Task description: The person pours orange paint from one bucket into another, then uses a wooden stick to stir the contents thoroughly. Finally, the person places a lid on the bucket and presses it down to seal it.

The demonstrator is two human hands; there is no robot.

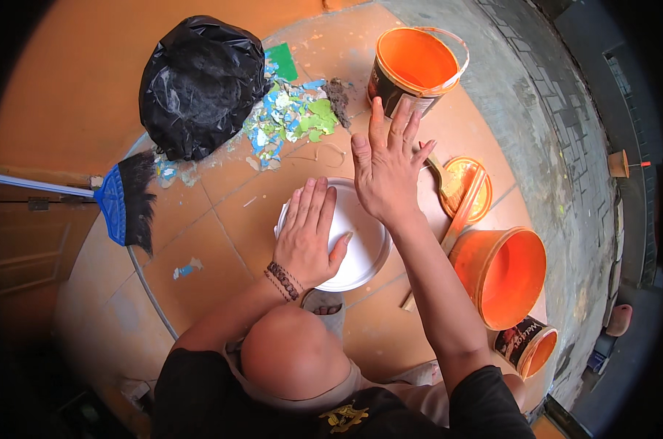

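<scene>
A white round lid (364, 245), like that of a paint pail, is in front of my bent knee. My left hand (307, 238) is over its left part, fingers stretched out side by side and the thumb apart, holding nothing. Whether the palm presses on the lid or hovers, I cannot tell. Over the lid's upper right edge my right hand (391, 175) is raised with fingers spread and nothing in it. Its fingertips overlap the front of a dark-sided paint bucket (419, 62) with an orange inside and a pale handle. A paintbrush (448, 183) lies across a small orange-smeared lid (479, 192) to its right.
Paint flakes (287, 117) are heaped by a black plastic bag (200, 84). A blue broom (115, 205) reaches in from the left. On the right stand a tipped orange bucket (514, 278), an orange-stained stick (465, 211) and a small dark can (525, 345).
</scene>
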